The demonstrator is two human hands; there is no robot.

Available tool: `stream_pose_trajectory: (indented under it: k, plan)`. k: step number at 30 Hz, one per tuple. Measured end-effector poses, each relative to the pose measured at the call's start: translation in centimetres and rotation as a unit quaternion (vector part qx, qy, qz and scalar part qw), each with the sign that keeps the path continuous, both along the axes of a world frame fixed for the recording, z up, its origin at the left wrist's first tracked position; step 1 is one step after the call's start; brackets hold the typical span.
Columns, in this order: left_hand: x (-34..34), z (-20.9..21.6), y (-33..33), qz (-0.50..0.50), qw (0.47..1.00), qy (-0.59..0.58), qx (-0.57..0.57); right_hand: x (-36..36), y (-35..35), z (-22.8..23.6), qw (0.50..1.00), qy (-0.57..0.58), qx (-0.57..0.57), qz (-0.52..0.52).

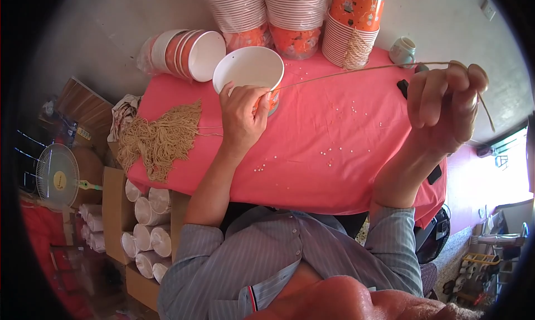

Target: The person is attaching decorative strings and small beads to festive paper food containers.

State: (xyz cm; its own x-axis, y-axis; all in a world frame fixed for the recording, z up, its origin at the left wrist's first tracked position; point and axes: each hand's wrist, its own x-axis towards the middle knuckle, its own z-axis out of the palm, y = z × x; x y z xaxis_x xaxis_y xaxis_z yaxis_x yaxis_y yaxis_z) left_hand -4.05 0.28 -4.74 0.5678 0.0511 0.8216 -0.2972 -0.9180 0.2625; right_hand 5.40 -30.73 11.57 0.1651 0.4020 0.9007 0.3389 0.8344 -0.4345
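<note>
- a table under a pink cloth [312,169] fills the middle of the frame, its far edge against a pale wall at the top; tiny white beads [329,153] lie scattered over the cloth, mostly centre and right
- along the top centre stand tall stacks of paper cups [267,11], white ribbed rims over orange printed sides, some wrapped in clear plastic; another wrapped stack [178,50] lies on its side at the upper left of the table
- a cardboard box [142,236] at the lower left, beside the table, holds more white cups lying on their sides
- a heap of tan strings [159,139] lies on the left end of the cloth, some hanging over the edge
- a small fan [57,176] sits at the far left of the frame
- the right hand [446,105], at the right of the frame, is raised and curled, fingertips pinched on a tan string [345,72]; the string runs taut leftward across the upper middle to the cup
- the left hand [242,116], centre left, wraps around the side of a white-and-orange paper cup [249,69], thumb and fingers closed on its wall; the cup is tilted, its open mouth facing the camera, just above the cloth in the upper centre
- a small pale mug [402,50] stands at the upper right of the table
</note>
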Motion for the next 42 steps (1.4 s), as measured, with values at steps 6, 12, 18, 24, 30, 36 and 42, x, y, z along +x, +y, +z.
stream_pose_trajectory:
  k: [6,12,18,24,30,36,42]
  plan:
    - [0.2,-0.3,0.0,0.004,1.000,-0.004,0.003,2.1,-1.6,0.1,0.997,0.064,0.037,-0.013]
    - [0.2,-0.4,0.2,0.008,0.999,-0.017,0.029,2.8,-2.3,0.3,0.993,0.099,0.061,-0.032]
    - [0.0,0.4,-0.8,0.025,0.998,-0.010,0.065,1.6,-1.4,0.6,0.990,0.131,0.016,-0.040]
    - [-0.7,5.3,2.8,0.026,0.991,-0.047,-0.124,-0.9,3.7,-0.4,0.840,-0.006,-0.188,-0.509]
    - [3.6,2.7,15.2,-0.040,0.933,0.157,-0.321,-1.0,6.4,-1.2,0.818,-0.078,-0.281,-0.496]
    - [4.0,1.4,7.7,-0.139,0.825,0.289,-0.465,1.3,9.0,-4.7,0.758,-0.122,-0.355,-0.534]
    - [2.6,1.7,2.0,-0.212,0.758,0.303,-0.537,2.1,11.4,-7.3,0.707,-0.174,-0.409,-0.551]
